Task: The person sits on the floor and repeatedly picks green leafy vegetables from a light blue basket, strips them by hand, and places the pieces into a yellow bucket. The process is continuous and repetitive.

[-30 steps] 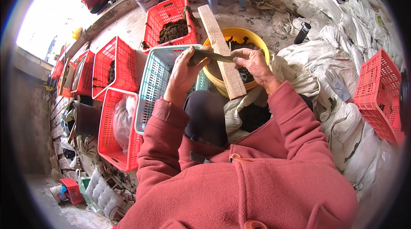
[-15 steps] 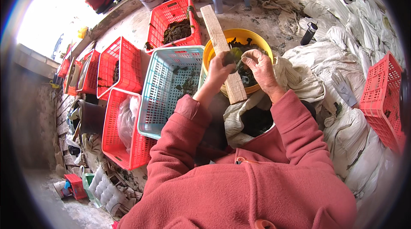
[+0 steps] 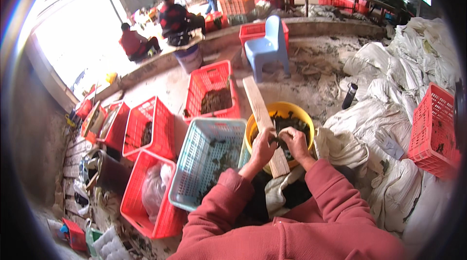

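Both my hands meet above the yellow bucket [image 3: 311,136], which holds dark leafy stuff [image 3: 288,121] that looks like seaweed. A pale wooden plank [image 3: 257,102] lies across the bucket's left side. My left hand [image 3: 263,147] is closed over the plank, on a small dark piece of that seaweed. Beside it, my right hand [image 3: 296,144] is bent over the bucket, thumb and fingers pinched at the same dark piece. Most of the piece is hidden by my fingers. A white woven sack [image 3: 335,146] lies against the bucket's right side.
To the left stand a pale blue crate [image 3: 182,175] with dark scraps and several red crates [image 3: 146,211]. A blue plastic chair [image 3: 265,48] stands beyond the bucket. White sacks [image 3: 379,104], a black bottle [image 3: 350,95], a glove [image 3: 389,144] and another red crate [image 3: 434,133] are right. People sit farther back.
The view has tilted up, showing more of the far room and people. My fingers have closed in around the leafy piece, which showed as a larger green leaf before.
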A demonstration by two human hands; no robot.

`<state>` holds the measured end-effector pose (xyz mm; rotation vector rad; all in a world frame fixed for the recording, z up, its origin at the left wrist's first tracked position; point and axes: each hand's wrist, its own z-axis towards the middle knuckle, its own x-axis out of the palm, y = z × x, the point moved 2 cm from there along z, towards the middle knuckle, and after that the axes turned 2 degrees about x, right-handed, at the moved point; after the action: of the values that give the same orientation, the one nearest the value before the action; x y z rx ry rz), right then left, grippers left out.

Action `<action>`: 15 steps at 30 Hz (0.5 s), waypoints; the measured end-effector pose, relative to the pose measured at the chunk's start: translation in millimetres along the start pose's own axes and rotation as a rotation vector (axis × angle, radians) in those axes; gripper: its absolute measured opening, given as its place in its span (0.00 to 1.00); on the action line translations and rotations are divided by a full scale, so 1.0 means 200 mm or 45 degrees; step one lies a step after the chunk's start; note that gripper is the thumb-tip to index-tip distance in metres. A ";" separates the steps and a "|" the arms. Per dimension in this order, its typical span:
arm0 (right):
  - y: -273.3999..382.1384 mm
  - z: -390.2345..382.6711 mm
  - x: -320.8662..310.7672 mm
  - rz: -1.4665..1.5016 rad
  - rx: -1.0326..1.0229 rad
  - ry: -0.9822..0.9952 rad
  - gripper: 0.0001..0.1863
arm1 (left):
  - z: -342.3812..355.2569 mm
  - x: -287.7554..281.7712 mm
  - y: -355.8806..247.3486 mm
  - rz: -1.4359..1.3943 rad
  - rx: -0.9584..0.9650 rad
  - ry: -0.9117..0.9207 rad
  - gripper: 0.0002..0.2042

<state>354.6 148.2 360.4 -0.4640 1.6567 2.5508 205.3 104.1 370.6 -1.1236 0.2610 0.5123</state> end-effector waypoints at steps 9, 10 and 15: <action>0.02 -0.07 -0.03 0.345 0.305 0.085 0.07 | 0.00 0.01 0.00 -0.061 -0.045 0.159 0.12; 0.04 -0.08 -0.05 0.351 0.275 0.130 0.08 | 0.00 0.01 0.00 -0.096 -0.062 0.174 0.11; 0.09 -0.12 -0.11 0.438 0.399 0.327 0.08 | -0.01 0.01 0.00 -0.503 -0.256 0.272 0.13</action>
<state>376.7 121.8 374.7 -0.5387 2.3669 2.4549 207.3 102.9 369.8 -1.3888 0.1679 0.0672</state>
